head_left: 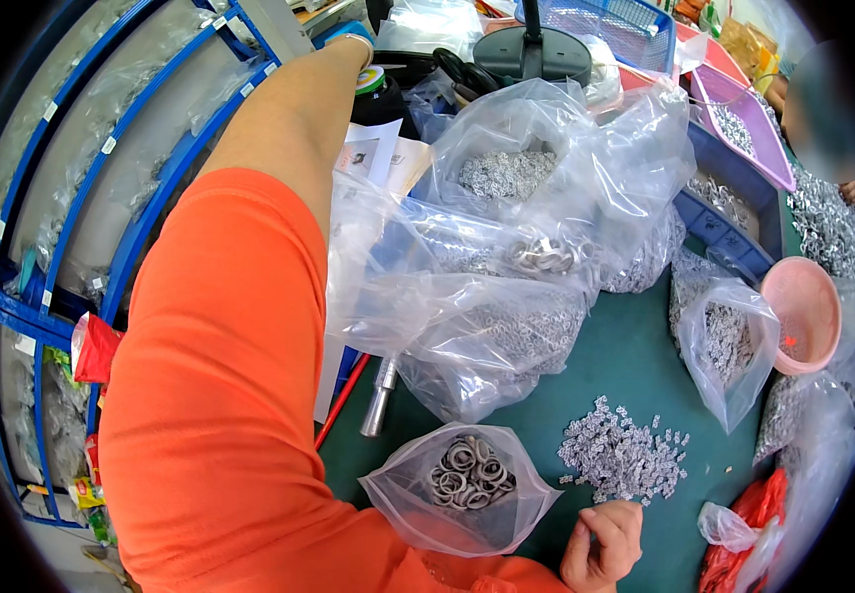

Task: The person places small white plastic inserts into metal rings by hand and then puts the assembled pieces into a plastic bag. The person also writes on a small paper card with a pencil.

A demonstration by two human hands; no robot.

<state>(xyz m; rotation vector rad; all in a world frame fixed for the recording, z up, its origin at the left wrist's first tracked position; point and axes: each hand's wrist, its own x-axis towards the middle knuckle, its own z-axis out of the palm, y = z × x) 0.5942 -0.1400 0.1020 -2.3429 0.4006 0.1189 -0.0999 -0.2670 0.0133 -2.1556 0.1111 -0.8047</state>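
My left arm, in an orange sleeve, reaches to the far left, with a band (pixel 354 40) at the wrist. The left hand's fingers are hidden beyond the wrist, so what they hold cannot be seen. Close to the front edge, my right hand (pixel 602 544) rests with its fingers curled closed; whether something is inside is hidden. Just beyond it lies a loose pile of small silvery metal pieces (pixel 622 453). Left of that hand an open clear plastic bag (pixel 398 486) stands with metal rings (pixel 469 472) in it.
Large clear bags of metal parts (pixel 507 326) fill the middle of the green table (pixel 635 336). At right are a bag of parts (pixel 729 341), a pink bucket (pixel 801 306), a blue bin (pixel 744 247) and a person (pixel 828 109). A blue rack (pixel 121 237) stands left; a metal-ended tool (pixel 378 400) lies nearby.
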